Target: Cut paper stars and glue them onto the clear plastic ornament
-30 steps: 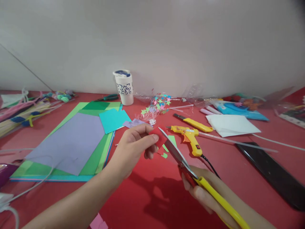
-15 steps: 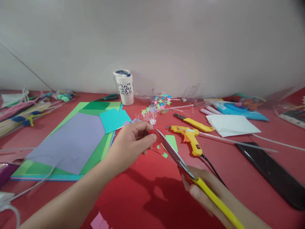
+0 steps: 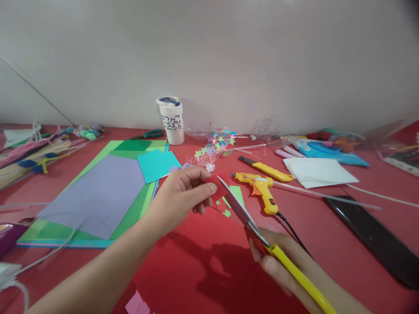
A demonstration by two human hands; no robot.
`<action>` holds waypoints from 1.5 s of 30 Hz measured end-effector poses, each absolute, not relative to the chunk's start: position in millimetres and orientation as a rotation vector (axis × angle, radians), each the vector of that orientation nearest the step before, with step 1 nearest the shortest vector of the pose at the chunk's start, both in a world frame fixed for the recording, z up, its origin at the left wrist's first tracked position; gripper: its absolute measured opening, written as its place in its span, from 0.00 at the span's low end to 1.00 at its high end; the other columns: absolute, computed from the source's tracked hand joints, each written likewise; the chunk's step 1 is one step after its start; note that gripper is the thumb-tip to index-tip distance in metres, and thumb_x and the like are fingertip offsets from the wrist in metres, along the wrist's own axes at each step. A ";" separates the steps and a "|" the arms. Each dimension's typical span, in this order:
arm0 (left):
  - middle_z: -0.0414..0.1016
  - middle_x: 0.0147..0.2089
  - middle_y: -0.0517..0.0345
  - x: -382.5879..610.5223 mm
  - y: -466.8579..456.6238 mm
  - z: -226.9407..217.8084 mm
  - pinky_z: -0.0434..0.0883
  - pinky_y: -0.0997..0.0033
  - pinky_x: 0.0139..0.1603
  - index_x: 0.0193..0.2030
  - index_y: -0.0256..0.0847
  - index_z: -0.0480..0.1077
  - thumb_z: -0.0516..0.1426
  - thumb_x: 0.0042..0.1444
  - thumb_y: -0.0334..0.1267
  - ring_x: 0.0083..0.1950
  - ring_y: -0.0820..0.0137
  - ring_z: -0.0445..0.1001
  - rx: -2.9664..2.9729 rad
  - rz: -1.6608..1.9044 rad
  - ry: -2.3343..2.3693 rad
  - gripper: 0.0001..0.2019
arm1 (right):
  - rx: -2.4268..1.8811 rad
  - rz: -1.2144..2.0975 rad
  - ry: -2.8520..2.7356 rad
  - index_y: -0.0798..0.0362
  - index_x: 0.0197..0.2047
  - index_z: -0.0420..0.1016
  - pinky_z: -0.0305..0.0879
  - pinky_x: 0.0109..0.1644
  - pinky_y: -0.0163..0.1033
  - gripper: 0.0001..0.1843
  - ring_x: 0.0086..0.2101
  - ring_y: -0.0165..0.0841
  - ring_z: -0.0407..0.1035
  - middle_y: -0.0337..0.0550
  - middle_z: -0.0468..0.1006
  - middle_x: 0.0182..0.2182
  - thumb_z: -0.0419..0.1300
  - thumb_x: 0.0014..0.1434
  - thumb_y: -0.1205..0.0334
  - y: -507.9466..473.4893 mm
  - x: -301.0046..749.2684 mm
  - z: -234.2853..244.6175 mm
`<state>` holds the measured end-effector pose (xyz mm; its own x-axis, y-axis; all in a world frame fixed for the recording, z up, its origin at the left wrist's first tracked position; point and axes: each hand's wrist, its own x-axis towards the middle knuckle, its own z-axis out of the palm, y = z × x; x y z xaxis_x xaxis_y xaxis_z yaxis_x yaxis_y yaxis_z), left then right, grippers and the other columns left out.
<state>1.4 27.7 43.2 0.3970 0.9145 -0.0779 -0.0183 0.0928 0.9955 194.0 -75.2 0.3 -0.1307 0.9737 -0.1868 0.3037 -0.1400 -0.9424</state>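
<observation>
My left hand pinches a small piece of red paper between thumb and fingertips. In my right hand is a pair of yellow-handled scissors, its blades pointing up and left. The blade tips overlap the red paper; whether they are cutting into it I cannot tell. Just behind the blades lie a light green paper piece and a few green scraps. Beneath both hands is a larger red sheet, with their shadows on it.
To the left lie stacked coloured sheets, a purple one on top. A white cup stands near the wall beside star decorations. On the right are a yellow glue gun, a utility knife and a black phone.
The red paper piece shows more broadly now, turned toward me at my left fingertips. The scissors have shifted slightly right. Both hands stay in nearly the same place.
</observation>
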 end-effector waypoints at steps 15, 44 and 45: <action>0.73 0.21 0.64 23.2 7.3 24.9 0.66 0.79 0.23 0.24 0.39 0.65 0.59 0.53 0.34 0.21 0.78 0.70 1.012 1.041 0.795 0.09 | -1.361 1.380 -1.601 0.49 0.26 0.55 0.46 0.20 0.34 0.28 0.15 0.25 0.49 0.30 0.58 0.16 0.47 0.57 0.32 -70.2 201.3 -8.6; 0.71 0.21 0.66 25.2 5.9 16.7 0.64 0.80 0.24 0.26 0.39 0.63 0.58 0.55 0.34 0.21 0.80 0.67 0.986 1.037 0.759 0.09 | -1.535 1.237 -1.436 0.50 0.22 0.57 0.46 0.16 0.32 0.30 0.16 0.25 0.49 0.31 0.56 0.17 0.50 0.54 0.30 -77.9 185.9 -3.9; 0.71 0.21 0.65 25.0 6.2 16.4 0.64 0.80 0.24 0.26 0.39 0.63 0.57 0.55 0.35 0.21 0.80 0.67 0.991 1.035 0.759 0.09 | -1.539 1.235 -1.434 0.50 0.22 0.57 0.45 0.16 0.32 0.29 0.16 0.25 0.49 0.31 0.55 0.17 0.50 0.54 0.31 -78.0 186.2 -5.1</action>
